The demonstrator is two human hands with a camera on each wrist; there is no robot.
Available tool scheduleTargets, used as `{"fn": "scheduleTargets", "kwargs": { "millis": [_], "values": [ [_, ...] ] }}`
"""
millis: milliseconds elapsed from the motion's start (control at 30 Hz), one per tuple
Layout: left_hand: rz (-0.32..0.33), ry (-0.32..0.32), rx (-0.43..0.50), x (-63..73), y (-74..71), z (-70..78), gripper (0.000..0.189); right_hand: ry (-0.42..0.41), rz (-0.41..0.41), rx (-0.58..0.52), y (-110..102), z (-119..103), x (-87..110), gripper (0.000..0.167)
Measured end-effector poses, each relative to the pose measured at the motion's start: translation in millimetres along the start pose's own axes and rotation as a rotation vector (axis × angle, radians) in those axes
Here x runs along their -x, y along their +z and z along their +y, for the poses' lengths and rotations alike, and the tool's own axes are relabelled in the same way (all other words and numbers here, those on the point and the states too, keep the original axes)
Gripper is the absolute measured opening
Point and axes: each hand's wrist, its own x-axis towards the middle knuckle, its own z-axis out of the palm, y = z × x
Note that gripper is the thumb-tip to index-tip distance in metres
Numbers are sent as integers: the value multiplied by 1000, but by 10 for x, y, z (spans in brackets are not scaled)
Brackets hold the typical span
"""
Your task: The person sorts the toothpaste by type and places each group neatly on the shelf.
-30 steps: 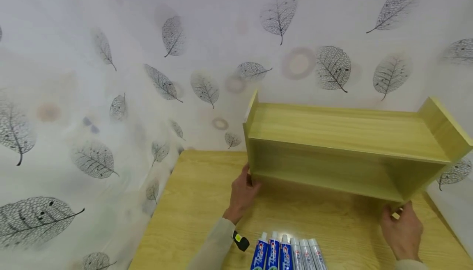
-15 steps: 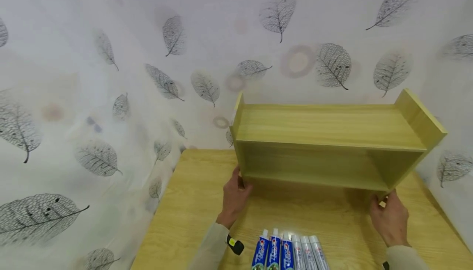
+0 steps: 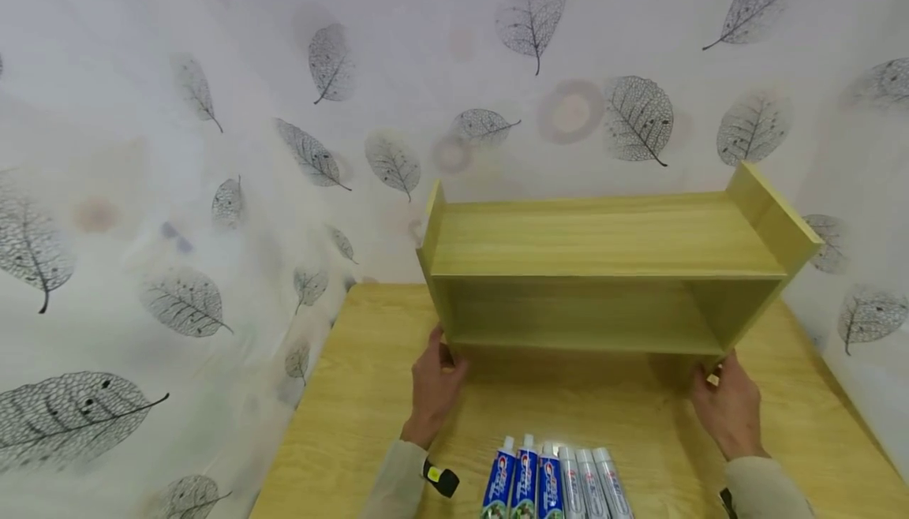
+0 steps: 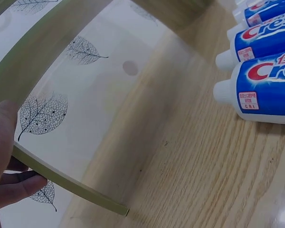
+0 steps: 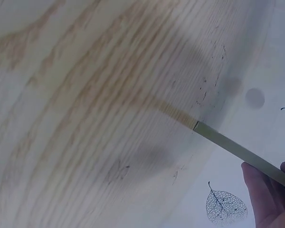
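A two-tier wooden shelf (image 3: 604,237) with raised side panels stands or hovers near the back of the table; whether it touches the tabletop I cannot tell. My left hand (image 3: 435,393) grips the lower part of its left side panel (image 4: 71,185), thumb on one face and fingers on the other. On the opposite end, my right hand (image 3: 730,412) pinches the lower part of the right side panel (image 5: 237,148). Toothpaste tubes lie in a row between my forearms: three blue Crest tubes (image 3: 524,478) and three silver-grey tubes (image 3: 593,483), caps pointing toward the shelf.
The wood-grain table (image 3: 369,345) reaches back to a wall (image 3: 234,69) papered with leaf prints. More wall rises on the left and right sides. A black band with a yellow-green mark (image 3: 442,478) is on my left wrist.
Both hands have carried the shelf to the left. Its right end has swung back, so its front edge now runs nearly level in the head view. The tubes stay in place.
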Motion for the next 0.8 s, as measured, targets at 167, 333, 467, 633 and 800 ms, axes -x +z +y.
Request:
{"fn": "scheduleTargets", "kwargs": {
  "millis": [167,333,467,633,800],
  "values": [
    [4,12,42,9,-38,-24,73,-18,-2,-7,26,-25,-3,33],
    [1,12,27,48,-46,-38,71,-27,2,-7,20,-18,32,35],
    [9,12,9,110,-60,-39,69,-17,-30,-8,-5,-16,98,37],
    [19,27,-14,108,-77,-32,67,-29,-26,-12,-6,-31,85,36],
    [16,8,-27,97,-100,4,64,-46,11,-19,25,-55,33,33]
  ]
}}
